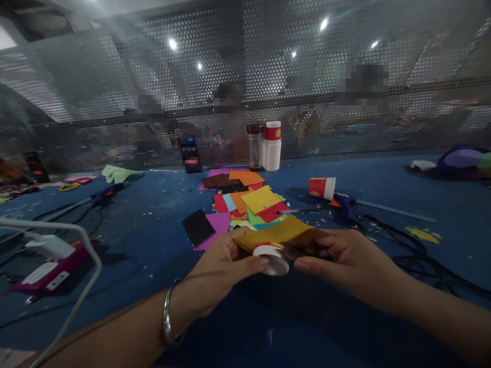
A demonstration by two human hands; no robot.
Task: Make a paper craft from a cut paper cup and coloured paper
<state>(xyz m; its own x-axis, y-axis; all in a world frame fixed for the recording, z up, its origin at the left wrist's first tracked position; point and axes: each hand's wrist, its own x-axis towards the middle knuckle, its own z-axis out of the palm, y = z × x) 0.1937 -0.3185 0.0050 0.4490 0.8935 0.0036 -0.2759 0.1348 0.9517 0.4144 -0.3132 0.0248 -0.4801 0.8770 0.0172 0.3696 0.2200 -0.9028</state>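
Observation:
My left hand (233, 260) pinches a small white-rimmed paper cup (278, 263) together with a sheet of mustard-yellow paper (274, 232). The cup's open end tilts toward me, and the paper lies along its far side. Close by on the right, my right hand (337, 253) is closed around what look like scissors (293, 251), mostly hidden by the fingers; their dark blades sit beside the cup rim under the yellow sheet. Beyond both hands spreads a pile of coloured paper squares (261, 199).
A red-and-white paper cup (321, 188) lies beside a blue glue gun (345, 204) with black cables (425, 255). Behind stand stacked cups (272, 148) and a clear jar (255, 148). At left are a magenta power strip (57, 268) and another glue gun (107, 193). A perforated metal screen (245, 66) rises behind.

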